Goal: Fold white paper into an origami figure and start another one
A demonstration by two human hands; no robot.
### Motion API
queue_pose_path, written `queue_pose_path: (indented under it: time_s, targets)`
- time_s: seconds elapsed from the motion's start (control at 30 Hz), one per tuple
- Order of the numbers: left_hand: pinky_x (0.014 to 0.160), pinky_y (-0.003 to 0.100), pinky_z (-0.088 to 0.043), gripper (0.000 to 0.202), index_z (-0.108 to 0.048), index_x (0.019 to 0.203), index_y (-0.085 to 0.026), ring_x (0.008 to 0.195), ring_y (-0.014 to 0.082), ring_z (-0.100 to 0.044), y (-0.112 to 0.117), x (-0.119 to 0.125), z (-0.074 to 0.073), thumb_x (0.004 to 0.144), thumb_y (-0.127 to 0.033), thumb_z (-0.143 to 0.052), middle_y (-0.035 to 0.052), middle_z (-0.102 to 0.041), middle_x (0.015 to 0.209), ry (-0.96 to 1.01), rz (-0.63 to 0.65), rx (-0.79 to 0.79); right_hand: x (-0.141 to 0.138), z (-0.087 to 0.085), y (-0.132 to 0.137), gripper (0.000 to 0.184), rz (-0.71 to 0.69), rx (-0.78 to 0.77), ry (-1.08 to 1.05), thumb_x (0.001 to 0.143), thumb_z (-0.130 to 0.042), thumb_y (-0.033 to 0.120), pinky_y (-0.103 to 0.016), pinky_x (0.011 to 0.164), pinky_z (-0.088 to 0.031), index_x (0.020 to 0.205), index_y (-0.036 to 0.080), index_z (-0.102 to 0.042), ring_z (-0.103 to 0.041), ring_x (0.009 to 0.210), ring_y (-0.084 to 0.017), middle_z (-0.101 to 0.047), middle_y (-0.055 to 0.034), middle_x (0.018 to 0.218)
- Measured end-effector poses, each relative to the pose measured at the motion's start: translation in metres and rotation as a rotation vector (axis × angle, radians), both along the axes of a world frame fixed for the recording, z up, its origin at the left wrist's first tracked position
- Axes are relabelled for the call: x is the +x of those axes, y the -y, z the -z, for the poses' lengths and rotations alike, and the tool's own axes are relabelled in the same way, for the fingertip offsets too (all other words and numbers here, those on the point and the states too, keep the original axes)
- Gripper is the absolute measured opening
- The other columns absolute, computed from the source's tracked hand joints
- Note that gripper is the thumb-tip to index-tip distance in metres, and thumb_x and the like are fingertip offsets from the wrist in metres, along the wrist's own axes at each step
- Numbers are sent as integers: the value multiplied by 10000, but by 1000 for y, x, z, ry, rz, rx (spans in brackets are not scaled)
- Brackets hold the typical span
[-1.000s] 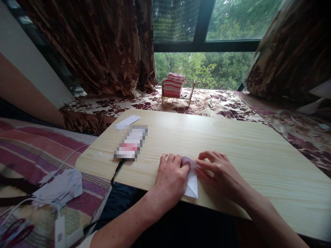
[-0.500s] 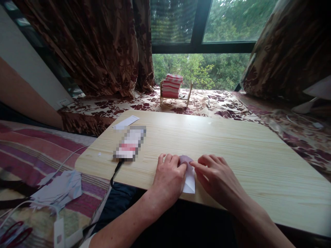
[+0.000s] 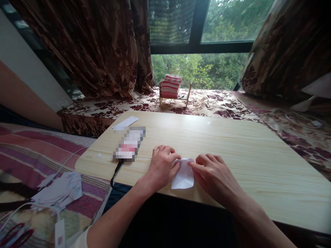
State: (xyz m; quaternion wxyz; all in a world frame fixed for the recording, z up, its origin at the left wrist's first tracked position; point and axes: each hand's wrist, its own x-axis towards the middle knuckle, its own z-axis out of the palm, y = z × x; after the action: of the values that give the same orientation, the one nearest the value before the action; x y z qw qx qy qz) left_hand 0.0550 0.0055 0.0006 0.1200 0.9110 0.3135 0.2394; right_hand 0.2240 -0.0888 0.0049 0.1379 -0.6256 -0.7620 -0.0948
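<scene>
A small piece of white paper (image 3: 183, 177) is held between my two hands near the front edge of the wooden table (image 3: 232, 148). My left hand (image 3: 163, 166) pinches its upper left edge between thumb and fingers. On the other side, my right hand (image 3: 212, 168) grips the upper right corner with thumb and index finger, the other fingers curled. The paper's top edge bows up a little between the hands, and its lower part hangs toward me. Fingertips partly cover its sides.
A pixelated phone-like object (image 3: 129, 144) with a black strap lies left of my hands, a white paper strip (image 3: 125, 123) behind it. On the striped bed are paper scraps (image 3: 58, 191), a white power strip (image 3: 60, 232) and red-handled scissors (image 3: 17, 236). Folded striped cloths (image 3: 170, 86) stand by the window.
My left hand has shifted left and slightly away from my right. The paper between them has opened out wider and shows more of its white face. My right hand has barely moved.
</scene>
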Motion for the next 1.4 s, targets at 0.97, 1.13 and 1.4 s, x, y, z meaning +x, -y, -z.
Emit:
queue_pose_path:
  time_s: [0.97,1.13,1.4]
  targets:
    - [1036,504,-259,167,-711,853,-229,930,200,-537,6,-1,7,872,-225,-545,24,-659,859,-24,33,96,-3,4,4,206,-2,20,-1,856,-572,183,-333,768,-325,1036,231,-659,-513,795,-202,-608,-51,847]
    - [1024,505,-274,175,-709,866,-230,938,208,-536,8,-1,5,877,-229,-535,29,-657,881,-34,27,84,-7,2,4,191,-16,13,-37,868,-558,201,-333,778,-328,1020,235,-668,-518,808,-200,-604,-57,844]
    - [1047,523,-259,202,-686,871,-196,986,221,-520,14,-5,-3,894,-236,-489,46,-629,929,-129,57,81,-13,-1,2,259,14,13,-25,856,-570,193,-337,767,-320,1094,251,-655,-502,780,-201,-595,-54,818]
